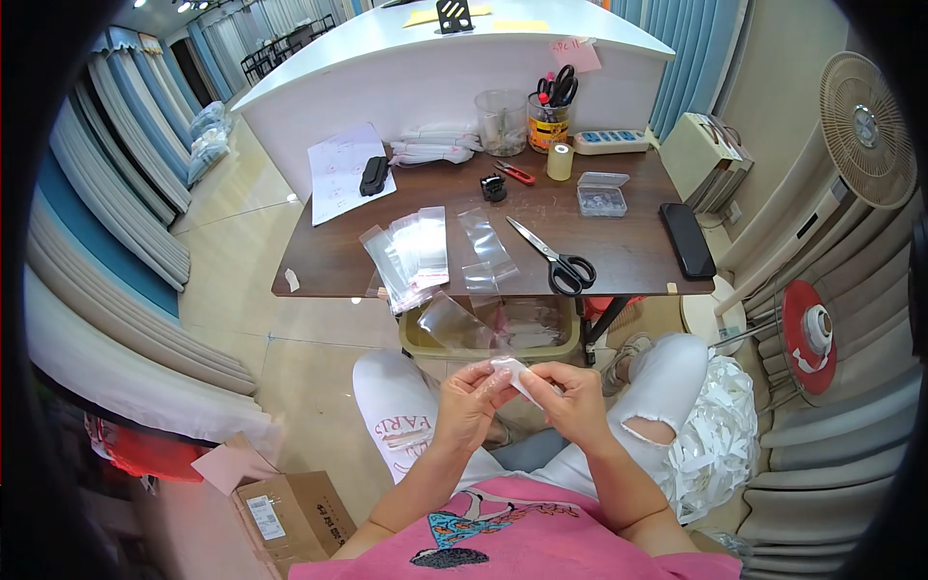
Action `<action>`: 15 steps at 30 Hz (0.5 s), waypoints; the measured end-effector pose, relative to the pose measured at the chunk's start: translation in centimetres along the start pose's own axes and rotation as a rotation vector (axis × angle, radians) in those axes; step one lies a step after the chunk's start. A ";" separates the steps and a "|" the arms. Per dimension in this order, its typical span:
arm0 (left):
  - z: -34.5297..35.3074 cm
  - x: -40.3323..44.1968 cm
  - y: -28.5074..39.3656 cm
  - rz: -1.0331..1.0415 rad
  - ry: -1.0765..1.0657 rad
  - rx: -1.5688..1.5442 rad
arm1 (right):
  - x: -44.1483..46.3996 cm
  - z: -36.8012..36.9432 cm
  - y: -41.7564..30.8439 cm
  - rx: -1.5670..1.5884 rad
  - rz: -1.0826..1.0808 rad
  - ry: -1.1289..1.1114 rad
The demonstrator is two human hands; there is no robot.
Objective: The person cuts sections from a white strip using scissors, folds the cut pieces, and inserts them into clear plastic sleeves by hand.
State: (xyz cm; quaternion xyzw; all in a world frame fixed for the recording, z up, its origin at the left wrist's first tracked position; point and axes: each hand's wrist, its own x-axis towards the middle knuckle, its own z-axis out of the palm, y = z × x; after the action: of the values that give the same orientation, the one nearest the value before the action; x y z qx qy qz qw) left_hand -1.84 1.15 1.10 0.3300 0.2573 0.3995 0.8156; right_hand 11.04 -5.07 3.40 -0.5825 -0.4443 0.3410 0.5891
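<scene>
My left hand (471, 404) and my right hand (572, 398) meet above my lap, both pinching a small white piece (520, 379) between the fingertips. What the piece is cannot be made out. Just beyond them, a clear plastic bag (452, 324) hangs over a tan bin (416, 338) below the table edge. On the brown table (619, 232) lie a stack of clear bags (411, 253), more clear bags (488, 246) and black-handled scissors (561, 263).
Farther back are red snips (515, 173), a tape roll (560, 161), a small clear box (602, 195), a phone (687, 240) and a jar of tools (549, 124). A cardboard box (295, 517) stands at lower left, and white strips (713, 440) fill a bag at right.
</scene>
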 end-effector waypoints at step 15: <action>1.2 -0.5 -0.7 -0.004 0.191 -0.104 | -1.4 -0.5 -0.2 -0.222 -0.166 0.060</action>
State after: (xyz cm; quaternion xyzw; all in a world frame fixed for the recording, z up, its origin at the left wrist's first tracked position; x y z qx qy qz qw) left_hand -0.95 0.00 1.40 0.2470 0.3134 0.4402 0.8043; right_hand 10.96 -6.60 3.49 -0.6154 -0.5081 0.2223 0.5601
